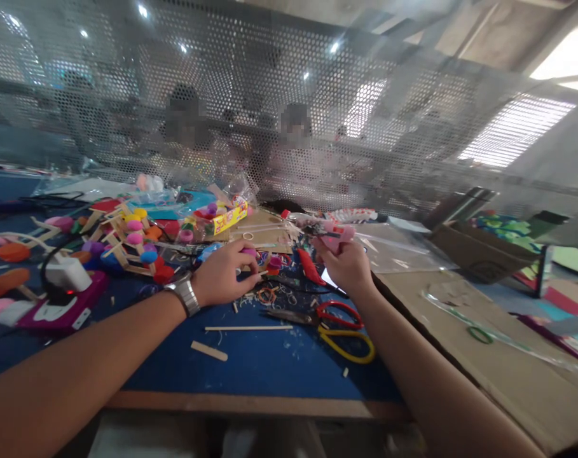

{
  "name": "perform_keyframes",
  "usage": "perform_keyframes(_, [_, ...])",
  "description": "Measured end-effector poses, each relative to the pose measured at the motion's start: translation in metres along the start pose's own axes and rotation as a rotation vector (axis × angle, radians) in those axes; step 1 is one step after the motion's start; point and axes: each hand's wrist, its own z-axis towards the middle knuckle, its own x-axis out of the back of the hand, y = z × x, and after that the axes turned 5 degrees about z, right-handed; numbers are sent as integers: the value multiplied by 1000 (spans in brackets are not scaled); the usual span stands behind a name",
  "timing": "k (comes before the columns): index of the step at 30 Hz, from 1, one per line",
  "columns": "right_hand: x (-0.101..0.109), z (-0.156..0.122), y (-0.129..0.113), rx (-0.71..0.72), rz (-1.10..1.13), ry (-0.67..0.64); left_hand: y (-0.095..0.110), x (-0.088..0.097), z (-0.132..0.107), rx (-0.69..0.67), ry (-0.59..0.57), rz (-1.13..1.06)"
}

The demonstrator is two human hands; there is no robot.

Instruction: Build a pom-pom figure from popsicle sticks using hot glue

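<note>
My left hand point(226, 272), with a metal-banded watch on its wrist, is closed in a pinch over the cluttered middle of the table. A small pale bit shows at its fingertips, too small to name, and a purple piece point(248, 252) is just behind the fingers. My right hand point(348, 266) is wrapped round a pink glue gun point(337, 234), whose dark, dirty front end points left. Between the hands lie a red piece point(310, 267) and scraps. Nearer to me are scissors point(339, 327) with red and yellow handles, a thin stick point(248, 328) and a flat craft stick point(209, 350).
At left, a purple power strip point(76, 305) holds a white plug point(69, 273) beside colourful stick-and-ball models point(131, 242). A yellow box point(230, 218) stands behind. On the right are cardboard point(460, 343) and an open carton point(484, 251). A perforated screen point(250, 95) closes the back; people show behind it.
</note>
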Motion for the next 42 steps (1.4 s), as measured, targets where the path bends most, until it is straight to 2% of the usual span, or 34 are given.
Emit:
perform_keyframes(4, [4,-1,-9,-40,-108,-7,1,0,0,6,-7,9])
perform_keyframes(9, [4,-5,-10,40,-168,-3,3,2,0,11,-17,19])
perform_keyframes(18, [-2,-3,-4,69,-432,-132,5,2,-1,-47,2,33])
perform_keyframes(27, [-3,-1,2,89,-487,-166,7,2,0,-49,-7,33])
perform_keyframes(42, [0,0,5,102,-439,-183,6,2,0,-51,-11,11])
